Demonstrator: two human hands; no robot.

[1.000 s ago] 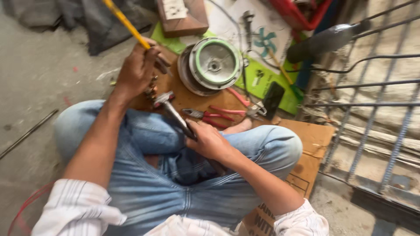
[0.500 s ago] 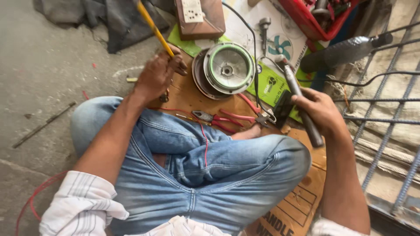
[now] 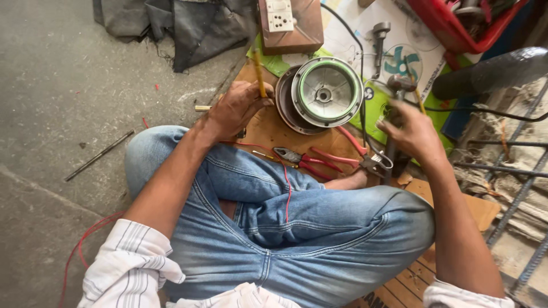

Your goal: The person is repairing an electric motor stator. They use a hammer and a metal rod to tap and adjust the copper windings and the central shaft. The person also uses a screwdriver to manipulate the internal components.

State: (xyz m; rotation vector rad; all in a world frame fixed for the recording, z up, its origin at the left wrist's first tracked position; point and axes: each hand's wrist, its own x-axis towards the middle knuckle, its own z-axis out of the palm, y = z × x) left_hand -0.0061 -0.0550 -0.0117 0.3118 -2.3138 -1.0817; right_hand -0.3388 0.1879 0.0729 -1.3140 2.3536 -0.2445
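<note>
I sit cross-legged in blue jeans on the floor. My left hand grips a yellow-handled screwdriver held upright beside a round fan motor with a green rim. My right hand is closed round the dark handle of a hammer, its metal head pointing up, to the right of the motor. Two red-handled pliers lie on the brown cardboard between the motor and my knees.
A wooden switch board lies behind the motor. A red crate sits at top right, with metal bars along the right. Dark cloth lies on the concrete, a thin rod and red wire at left.
My right hand carried the hammer from over my lap out to the right of the motor and raised it upright. The left hand stayed on the screwdriver by the motor.
</note>
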